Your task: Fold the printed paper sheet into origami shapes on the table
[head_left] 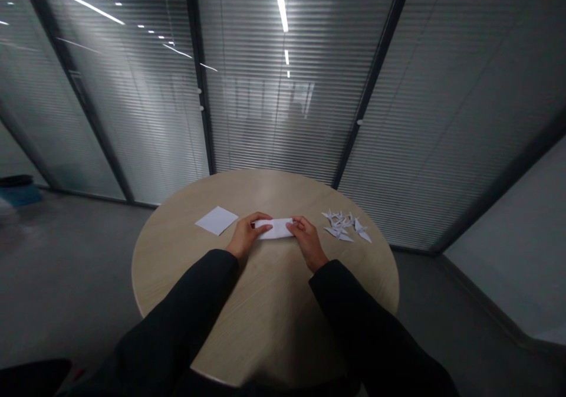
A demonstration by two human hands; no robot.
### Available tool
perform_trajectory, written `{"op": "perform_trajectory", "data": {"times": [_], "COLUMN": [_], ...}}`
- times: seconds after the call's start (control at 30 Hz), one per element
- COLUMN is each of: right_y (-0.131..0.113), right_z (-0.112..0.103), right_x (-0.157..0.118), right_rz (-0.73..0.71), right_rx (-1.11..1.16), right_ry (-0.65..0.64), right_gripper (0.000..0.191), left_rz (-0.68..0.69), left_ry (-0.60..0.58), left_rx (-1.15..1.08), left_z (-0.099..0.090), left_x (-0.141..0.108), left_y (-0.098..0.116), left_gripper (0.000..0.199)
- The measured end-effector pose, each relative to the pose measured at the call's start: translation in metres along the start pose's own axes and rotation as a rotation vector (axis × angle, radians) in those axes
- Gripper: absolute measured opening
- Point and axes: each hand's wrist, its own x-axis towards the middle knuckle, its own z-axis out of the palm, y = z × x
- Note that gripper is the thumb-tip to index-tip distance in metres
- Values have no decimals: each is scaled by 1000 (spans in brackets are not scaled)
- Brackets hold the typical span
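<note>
A folded piece of white paper (276, 229) is held between my two hands above the middle of the round table. My left hand (248, 233) pinches its left end, with the thumb on the near face. At the right end, the thumb and fingers of my right hand (306, 239) grip the paper. Left of my left hand lies a flat stack or sheet of white square paper (217, 220). Several folded white paper pieces with pointed ends (339, 225) lie in a group to the right of my right hand.
The round wooden table (265, 302) stands against glass partitions with blinds (283, 120). A blue bin with a black rim (20, 191) is on the floor at the far left. A pale wall (513, 249) rises at the right.
</note>
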Motion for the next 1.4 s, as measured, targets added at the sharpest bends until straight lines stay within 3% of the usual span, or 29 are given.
{"op": "perform_trajectory", "data": {"times": [0.2, 0.57, 1.0, 1.27, 1.33, 1.4], "right_y": [1, 5, 6, -2, 0, 2], "right_z": [0, -1, -1, -1, -1, -1], "right_x": [0, 2, 2, -2, -1, 0], "right_rz": [-26, -56, -41, -28, -33, -44], "right_rx": [-54, -96, -91, -262, -288, -275], "right_ry": [-22, -18, -18, -161, -160, -125], "right_gripper": [31, 30, 29, 28, 28, 28], "left_rz": [21, 31, 12, 92, 86, 23], "left_ry": [-19, -25, -1, -166, -165, -155], "left_rx": [63, 219, 159, 192, 178, 87], "left_z": [-1, -2, -2, 0, 2, 5], "left_x": [2, 0, 1, -3, -3, -4], "left_y": [-6, 2, -1, -6, -5, -3], "left_gripper": [25, 30, 33, 23, 30, 55]}}
